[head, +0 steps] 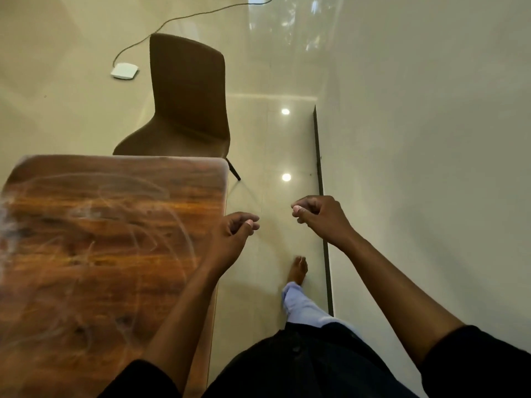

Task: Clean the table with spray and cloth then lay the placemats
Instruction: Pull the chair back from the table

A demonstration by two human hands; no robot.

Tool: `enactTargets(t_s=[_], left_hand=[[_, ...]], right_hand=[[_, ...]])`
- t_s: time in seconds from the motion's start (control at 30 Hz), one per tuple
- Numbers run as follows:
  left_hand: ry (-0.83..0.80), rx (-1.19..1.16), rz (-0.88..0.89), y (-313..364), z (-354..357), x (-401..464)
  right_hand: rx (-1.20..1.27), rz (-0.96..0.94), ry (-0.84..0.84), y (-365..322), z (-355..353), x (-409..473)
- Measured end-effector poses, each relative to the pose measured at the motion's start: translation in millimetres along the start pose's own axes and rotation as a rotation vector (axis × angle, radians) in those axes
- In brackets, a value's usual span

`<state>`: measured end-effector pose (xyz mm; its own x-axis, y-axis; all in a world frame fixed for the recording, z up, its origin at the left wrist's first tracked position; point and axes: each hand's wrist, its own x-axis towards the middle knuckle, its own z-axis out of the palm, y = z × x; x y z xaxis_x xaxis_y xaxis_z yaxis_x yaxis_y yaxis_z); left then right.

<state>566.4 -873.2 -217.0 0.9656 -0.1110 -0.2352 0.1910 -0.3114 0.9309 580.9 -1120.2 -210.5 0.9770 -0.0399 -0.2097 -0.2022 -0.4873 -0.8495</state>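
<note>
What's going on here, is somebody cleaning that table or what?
A person stands beside a wooden table whose top shows swirled, streaky wipe marks. Both hands are loosely curled and hold nothing: the left hand is over the table's edge, the right hand is over the tiled floor. No spray, cloth or placemats are in view. A brown chair sits at the table's far end, and one bare foot is forward on the floor.
</note>
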Motion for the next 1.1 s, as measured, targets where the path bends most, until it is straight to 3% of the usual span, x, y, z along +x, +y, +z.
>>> enactTargets(t_s=[0.43,0.8,1.1], left_hand=[[0.223,-0.039,-0.111,59,19,184],[0.289,-0.104,-0.082,91,0,370],[0.299,-0.16,-0.226,99,-37,507]], right_hand=[[-0.045,-0.083,-0.204,-29,-60,257],[-0.138,-0.219,-0.285,-85,-80,447],[-0.247,-0.267,-0.341,-129,-77,594]])
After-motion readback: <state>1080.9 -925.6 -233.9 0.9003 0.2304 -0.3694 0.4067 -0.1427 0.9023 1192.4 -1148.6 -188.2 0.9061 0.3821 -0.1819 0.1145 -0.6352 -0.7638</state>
